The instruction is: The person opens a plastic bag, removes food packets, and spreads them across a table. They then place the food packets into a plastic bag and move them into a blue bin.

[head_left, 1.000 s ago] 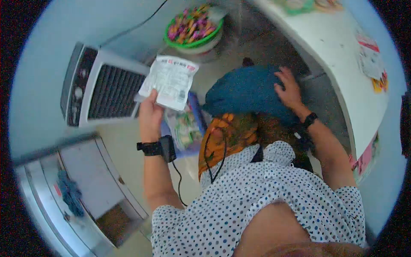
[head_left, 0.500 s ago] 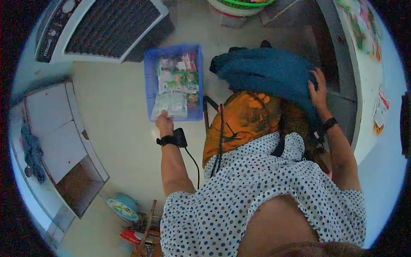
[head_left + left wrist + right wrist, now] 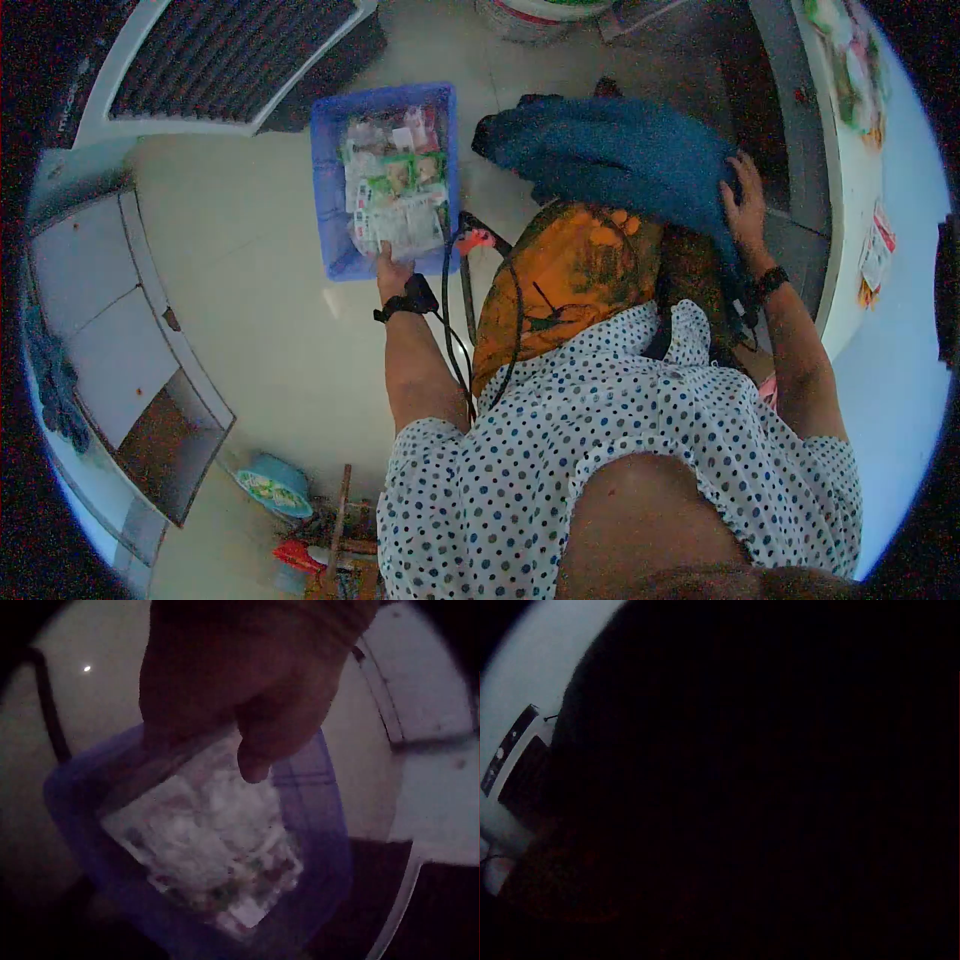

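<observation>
A blue-purple basket (image 3: 320, 190) on the floor holds several white and green packets. My left hand (image 3: 392, 275) is at its near edge, pinching the nearest white packet (image 3: 405, 225) between thumb and fingers. From the left wrist view, the thumb of the left hand (image 3: 247, 682) lies over that packet (image 3: 217, 817), inside the basket (image 3: 322, 847). On the dark blue cloth (image 3: 620, 155) over the lap rests my right hand (image 3: 745, 205), fingers loosely spread. The right wrist view is mostly dark and does not show the hand.
An air cooler (image 3: 230, 70) stands beyond the basket at upper left. A white table edge (image 3: 850, 200) with packets runs along the right. Left lie a white cabinet (image 3: 100, 260) and a light-blue bowl (image 3: 275, 485). A black cable (image 3: 448, 330) hangs beside the left forearm.
The left hand has lowered the white packet from the air into the basket and stays at its near end. The view has tilted down and shifted; the right hand remains on the cloth.
</observation>
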{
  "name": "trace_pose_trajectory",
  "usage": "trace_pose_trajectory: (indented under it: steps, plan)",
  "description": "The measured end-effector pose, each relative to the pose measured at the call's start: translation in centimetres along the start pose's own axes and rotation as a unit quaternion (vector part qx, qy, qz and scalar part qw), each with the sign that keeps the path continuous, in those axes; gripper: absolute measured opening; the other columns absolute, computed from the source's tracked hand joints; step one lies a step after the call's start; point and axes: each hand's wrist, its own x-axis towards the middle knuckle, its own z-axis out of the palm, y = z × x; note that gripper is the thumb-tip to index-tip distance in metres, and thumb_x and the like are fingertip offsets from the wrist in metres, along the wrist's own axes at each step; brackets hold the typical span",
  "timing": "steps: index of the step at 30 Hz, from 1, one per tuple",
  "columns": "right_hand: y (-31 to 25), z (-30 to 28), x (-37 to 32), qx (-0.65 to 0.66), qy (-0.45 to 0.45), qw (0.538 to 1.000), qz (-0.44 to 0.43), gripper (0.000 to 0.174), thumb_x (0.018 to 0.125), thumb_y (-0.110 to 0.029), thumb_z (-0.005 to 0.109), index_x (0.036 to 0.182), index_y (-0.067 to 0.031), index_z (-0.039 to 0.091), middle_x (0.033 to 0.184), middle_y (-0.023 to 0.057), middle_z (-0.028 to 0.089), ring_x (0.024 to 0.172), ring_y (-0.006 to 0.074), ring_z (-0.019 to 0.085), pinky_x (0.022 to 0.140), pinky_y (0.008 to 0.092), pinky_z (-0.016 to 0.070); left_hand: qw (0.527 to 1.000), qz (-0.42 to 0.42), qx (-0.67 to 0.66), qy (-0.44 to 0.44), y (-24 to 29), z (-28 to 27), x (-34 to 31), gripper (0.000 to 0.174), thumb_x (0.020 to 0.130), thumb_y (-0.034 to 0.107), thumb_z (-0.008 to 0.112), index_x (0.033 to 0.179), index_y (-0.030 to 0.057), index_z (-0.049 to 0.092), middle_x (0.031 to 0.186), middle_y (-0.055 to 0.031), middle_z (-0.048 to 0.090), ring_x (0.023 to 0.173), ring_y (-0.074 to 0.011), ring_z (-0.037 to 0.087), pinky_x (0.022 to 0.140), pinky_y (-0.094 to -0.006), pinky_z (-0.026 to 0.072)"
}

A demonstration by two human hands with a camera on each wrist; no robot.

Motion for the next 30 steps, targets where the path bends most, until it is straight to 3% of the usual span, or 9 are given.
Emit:
trace_pose_trajectory:
  steps: [7, 10, 11, 12, 13, 15, 16, 19, 30]
  plan:
    - [0.3, 0.6, 0.5, -0.028, -0.009, 1.0, -0.006, 0.048, 0.084, -0.015, 0.061, 0.13, -0.0089, 0.049, 0.144, 0.0153, 0.038, 0.135, 0.0326, 0.032, 0.111, 0.0413, 0.0261, 0.995, 0.029, 0.093, 0.015, -1.9, -0.5, 0.5, 0.045, 0.076, 0.034, 0.066, 0.096, -0.0045, 0.055, 0.086, -0.0202, 0.06, 0.075, -0.034, 0.059, 0.066, -0.0419, 0.0487]
    - [0.0, 0.4, 1.1, -0.038, -0.015, 0.999, 0.005, 0.049, 0.081, -0.011, 0.061, 0.128, -0.0068, 0.05, 0.141, 0.0163, 0.04, 0.133, 0.0329, 0.035, 0.11, 0.041, 0.0274, 0.852, 0.211, 0.479, -0.008, -1.3, -0.9, 0.2, 0.04, 0.07, 0.03, 0.071, 0.087, -0.0046, 0.058, 0.085, -0.0228, 0.06, 0.073, -0.0386, 0.059, 0.065, -0.044, 0.0492]
    - [0.2, 0.1, 1.0, -0.035, -0.015, 0.999, 0.013, 0.049, 0.08, -0.011, 0.061, 0.127, -0.0068, 0.051, 0.141, 0.0165, 0.04, 0.133, 0.0335, 0.035, 0.11, 0.0416, 0.0275, 0.875, 0.159, 0.458, -0.001, 2.8, 2.2, -3.6, 0.039, 0.076, 0.036, 0.064, 0.077, -0.0031, 0.059, 0.093, -0.0246, 0.059, 0.08, -0.0401, 0.057, 0.07, -0.0389, 0.0507]
    - [0.2, -0.5, 0.9, -0.029, -0.005, 0.999, 0.022, 0.049, 0.078, -0.011, 0.061, 0.126, -0.0066, 0.051, 0.14, 0.0167, 0.041, 0.133, 0.0342, 0.035, 0.11, 0.0424, 0.0277, 0.989, 0.068, 0.115, -0.068, 5.2, 3.7, -3.2, 0.033, 0.083, 0.028, 0.058, 0.094, -0.0027, 0.056, 0.103, -0.0229, 0.056, 0.089, -0.0375, 0.056, 0.078, -0.0406, 0.0494]
    - [0.3, -1.0, 0.9, -0.023, 0.004, 0.999, 0.031, 0.049, 0.077, -0.011, 0.062, 0.125, -0.0065, 0.052, 0.14, 0.0168, 0.041, 0.132, 0.0349, 0.035, 0.11, 0.0432, 0.0278, 0.966, -0.039, -0.246, -0.066, 7.5, 5.0, -2.6, 0.031, 0.09, 0.021, 0.051, 0.11, -0.0024, 0.053, 0.114, -0.0212, 0.054, 0.098, -0.0348, 0.056, 0.087, -0.0423, 0.0481]
    - [-1.4, -3.7, 2.3, 0.001, 0.014, 0.998, 0.059, 0.048, 0.076, -0.014, 0.062, 0.122, -0.0056, 0.053, 0.139, 0.0172, 0.041, 0.132, 0.0364, 0.035, 0.11, 0.0451, 0.0283, 0.886, 0.315, 0.281, -0.192, 16.4, 11.1, -7.1, 0.031, 0.09, 0.018, 0.057, 0.114, 0.0003, 0.049, 0.119, -0.016, 0.05, 0.1, -0.0274, 0.056, 0.094, -0.0428, 0.0461]
    - [-2.0, -4.4, 2.8, 0.006, 0.007, 0.998, 0.066, 0.047, 0.076, -0.015, 0.061, 0.122, -0.0052, 0.052, 0.139, 0.0173, 0.041, 0.133, 0.0367, 0.033, 0.11, 0.046, 0.0283, 0.853, 0.385, 0.303, -0.176, 20.7, 14.5, -9.1, 0.034, 0.09, 0.019, 0.059, 0.117, 0.0, 0.049, 0.118, -0.0149, 0.052, 0.101, -0.0264, 0.056, 0.094, -0.0417, 0.0457]
    - [-3.8, -5.7, 4.4, 0.023, -0.033, 0.995, 0.095, 0.048, 0.078, -0.02, 0.059, 0.123, -0.0047, 0.051, 0.141, 0.0171, 0.038, 0.135, 0.0366, 0.029, 0.109, 0.0494, 0.028, 0.942, 0.234, 0.083, -0.228, 31.4, 27.6, -17.0, 0.046, 0.088, 0.022, 0.064, 0.124, -0.0009, 0.047, 0.115, -0.0116, 0.056, 0.106, -0.0234, 0.056, 0.096, -0.0384, 0.0447]
    - [-7.0, -5.4, 4.7, 0.061, -0.087, 0.98, 0.166, 0.05, 0.083, -0.03, 0.053, 0.126, -0.0054, 0.051, 0.143, 0.0163, 0.037, 0.136, 0.0344, 0.027, 0.108, 0.0543, 0.026, 0.789, 0.226, 0.28, -0.498, 34.2, 58.2, -34.1, 0.052, 0.09, 0.034, 0.062, 0.12, -0.0052, 0.047, 0.112, -0.0193, 0.055, 0.101, -0.0257, 0.057, 0.088, -0.0344, 0.0496]
